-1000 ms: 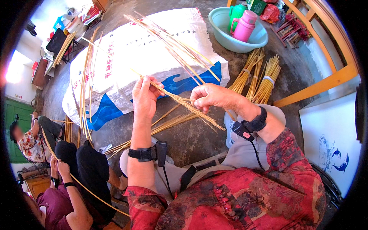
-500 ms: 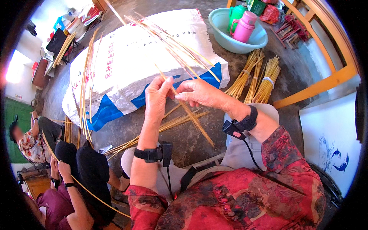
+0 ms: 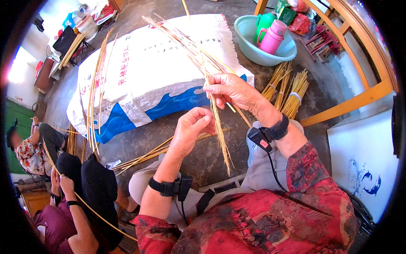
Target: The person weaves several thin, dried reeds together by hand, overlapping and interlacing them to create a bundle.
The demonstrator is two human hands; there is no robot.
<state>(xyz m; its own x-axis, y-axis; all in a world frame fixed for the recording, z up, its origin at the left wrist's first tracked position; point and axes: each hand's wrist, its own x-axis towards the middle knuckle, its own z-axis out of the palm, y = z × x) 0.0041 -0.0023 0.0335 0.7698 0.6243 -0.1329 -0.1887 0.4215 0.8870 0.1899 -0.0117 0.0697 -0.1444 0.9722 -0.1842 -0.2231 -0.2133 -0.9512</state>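
A long straw-coloured stalk [image 3: 218,133] with a frayed, brushy lower end is pinched between the thumb and fingers of my right hand [image 3: 234,91]. Its thin shaft runs up past the top of the view. My left hand [image 3: 191,131] is just left of the brushy end, fingers loosely curled, with nothing visible in them. In front of me lies a large white sack [image 3: 144,76] with a blue wave band. Several loose stalks [image 3: 182,38] rest on its right part, and more stalks [image 3: 94,89] lie along its left side.
Tied stalk bundles [image 3: 296,95] and a pale blue basin [image 3: 249,53] holding a pink flask [image 3: 272,38] and a green one are at right. Cut stalks [image 3: 148,154] lie by my knees. At left, a co-worker's hands [image 3: 62,184] hold a long stalk. A wooden frame [image 3: 347,103] stands at right.
My left hand has let go of the stalk and moved down and to the right. The right hand has shifted right with the stalk, which now stands steeper.
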